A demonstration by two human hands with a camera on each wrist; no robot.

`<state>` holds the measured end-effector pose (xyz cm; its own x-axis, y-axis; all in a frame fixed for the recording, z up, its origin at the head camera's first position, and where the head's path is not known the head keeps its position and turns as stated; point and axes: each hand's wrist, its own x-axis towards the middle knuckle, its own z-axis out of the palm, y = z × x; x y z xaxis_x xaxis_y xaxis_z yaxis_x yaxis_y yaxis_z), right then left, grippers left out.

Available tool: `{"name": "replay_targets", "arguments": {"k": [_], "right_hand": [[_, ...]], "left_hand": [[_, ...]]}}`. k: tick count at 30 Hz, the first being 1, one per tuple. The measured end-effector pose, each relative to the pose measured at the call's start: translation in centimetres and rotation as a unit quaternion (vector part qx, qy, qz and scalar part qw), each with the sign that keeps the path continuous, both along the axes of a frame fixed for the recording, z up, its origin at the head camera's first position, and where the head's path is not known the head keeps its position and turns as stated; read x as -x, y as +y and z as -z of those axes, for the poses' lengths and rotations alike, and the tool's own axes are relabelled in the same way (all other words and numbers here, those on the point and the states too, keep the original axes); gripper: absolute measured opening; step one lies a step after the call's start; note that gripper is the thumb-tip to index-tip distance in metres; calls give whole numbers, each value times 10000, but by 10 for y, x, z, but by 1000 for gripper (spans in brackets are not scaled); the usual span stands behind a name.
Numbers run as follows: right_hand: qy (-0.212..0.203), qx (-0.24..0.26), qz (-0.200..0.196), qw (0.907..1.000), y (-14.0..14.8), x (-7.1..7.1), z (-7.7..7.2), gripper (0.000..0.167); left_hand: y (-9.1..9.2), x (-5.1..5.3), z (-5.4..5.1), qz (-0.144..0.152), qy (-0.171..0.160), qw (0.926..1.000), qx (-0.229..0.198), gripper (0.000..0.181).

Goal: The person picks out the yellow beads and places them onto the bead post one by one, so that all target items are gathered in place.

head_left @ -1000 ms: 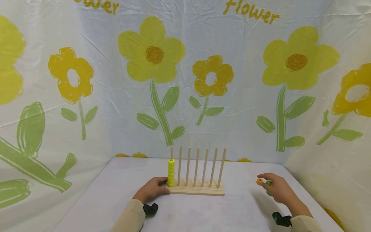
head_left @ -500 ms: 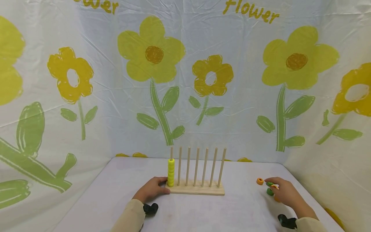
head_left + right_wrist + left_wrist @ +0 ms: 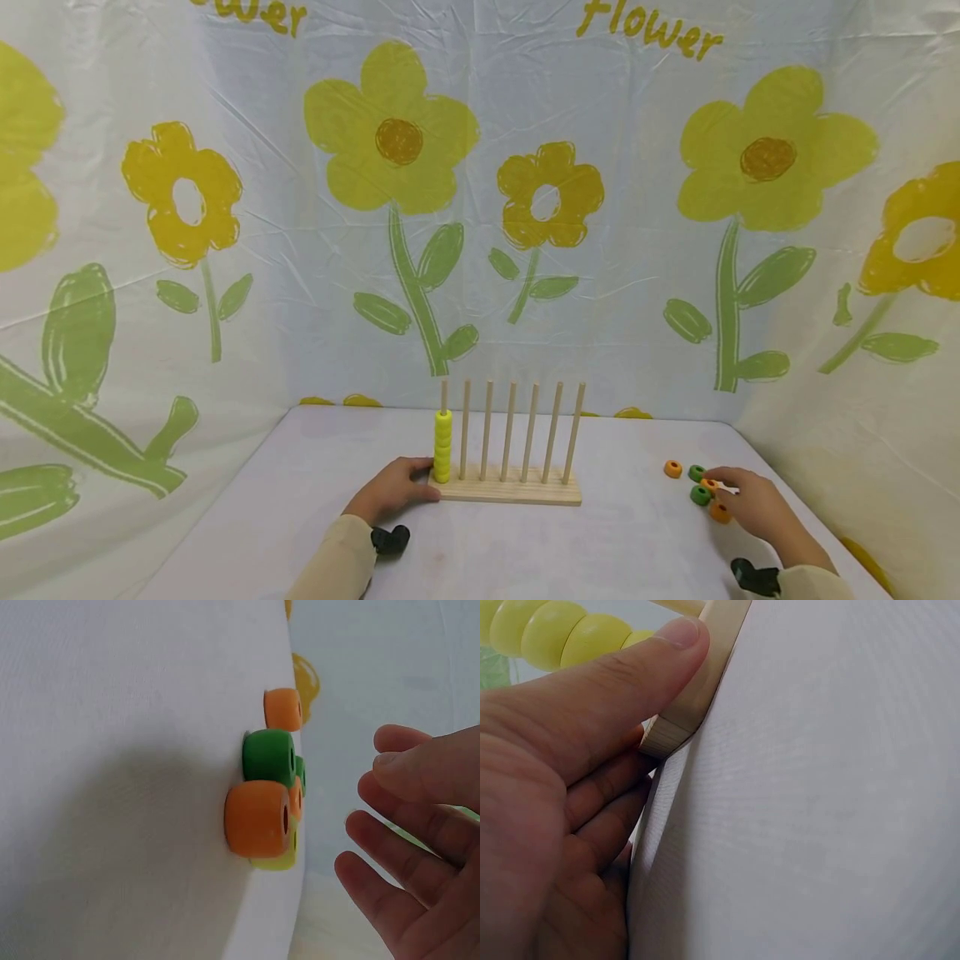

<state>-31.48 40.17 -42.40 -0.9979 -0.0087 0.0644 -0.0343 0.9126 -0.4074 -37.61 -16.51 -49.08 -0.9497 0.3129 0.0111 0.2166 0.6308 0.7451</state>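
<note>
My left hand (image 3: 392, 492) grips the left end of the wooden base (image 3: 510, 490) of a peg rack. In the left wrist view the thumb presses its edge, with fingers curled behind. A stack of yellow beads (image 3: 442, 447) fills most of the leftmost peg; the other pegs are bare. My right hand (image 3: 753, 504) hovers over loose beads at the right, fingers loosely bent and holding nothing. Among them are a separate orange bead (image 3: 672, 469), a green bead (image 3: 701, 496) and a nearer orange bead (image 3: 256, 819). A yellow bead (image 3: 274, 863) shows partly behind it in the right wrist view.
Everything stands on a white-covered table (image 3: 630, 542). A flower-printed cloth (image 3: 630, 317) hangs behind it and along both sides. White tabletop lies between the rack and the loose beads.
My right hand has moved right and toward me, away from the separate orange bead where its thumb and index finger were. More loose beads are uncovered. The left hand and rack stay still.
</note>
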Motion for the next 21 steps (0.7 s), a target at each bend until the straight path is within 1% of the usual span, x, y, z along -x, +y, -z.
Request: {"name": "replay_targets", "arguments": {"k": [6,10,15,21], "right_hand": [[-126,-50,57,9999,10,1,7,29],[-302,-82,190,9993,15,1,11,29],[-550,-95,304,9980,19,0,15,31],[-740,-88,317,9967,21,0,20,35]], "left_hand": [[0,1,3,10,11,10000,-39,77],[0,1,2,-21,-62,9999,-75,78],[1,0,1,-42,-54,10000,-70,78],[1,0,0,-69,-74,9999,-73,79]]}}
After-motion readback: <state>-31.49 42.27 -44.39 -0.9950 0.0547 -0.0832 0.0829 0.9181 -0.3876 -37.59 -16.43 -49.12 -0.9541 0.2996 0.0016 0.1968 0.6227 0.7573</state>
